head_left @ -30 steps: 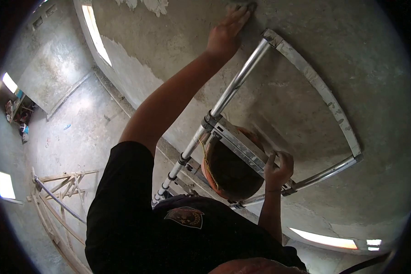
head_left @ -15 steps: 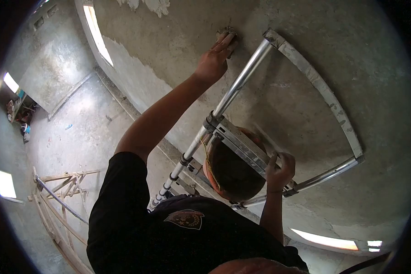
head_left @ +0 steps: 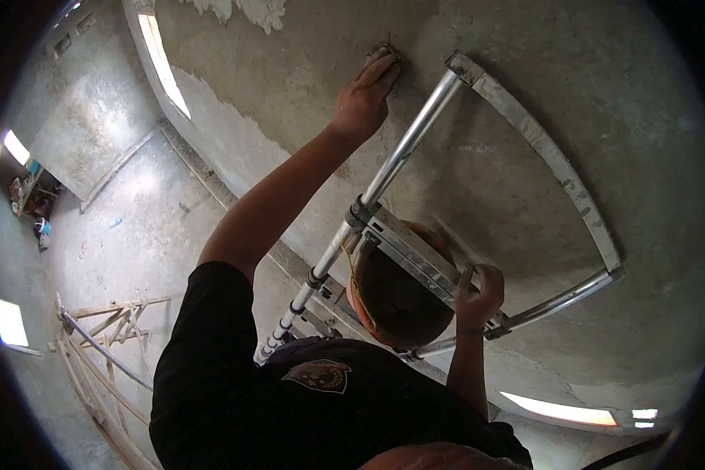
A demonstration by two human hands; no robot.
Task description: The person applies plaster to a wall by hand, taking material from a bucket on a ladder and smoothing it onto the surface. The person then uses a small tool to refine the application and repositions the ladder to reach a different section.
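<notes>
My left hand [head_left: 366, 94] reaches up to the grey plastered wall [head_left: 305, 70], its fingers bent and pressed together against a rough patch [head_left: 385, 48]. Whatever lies beneath those fingertips is hidden. Lower down, my right hand [head_left: 479, 296] is closed around the right part of a rung on an aluminium telescopic ladder [head_left: 410, 141]. Just beyond that rung hangs an orange-rimmed bucket [head_left: 403, 313] with dark insides. A yellowish cord [head_left: 352, 274] runs along its left edge.
The ladder's curved top bar [head_left: 544, 145] lies close to the wall. Far below on the left, a wooden trestle [head_left: 106, 337] stands on the concrete floor [head_left: 149, 235]. Window openings [head_left: 164, 66] let in light, and assorted items [head_left: 35, 200] sit by the far wall.
My left hand has shifted slightly up and left on the wall, and its fingers look more bent. My right hand keeps its hold on the rung. The view has tilted a little.
</notes>
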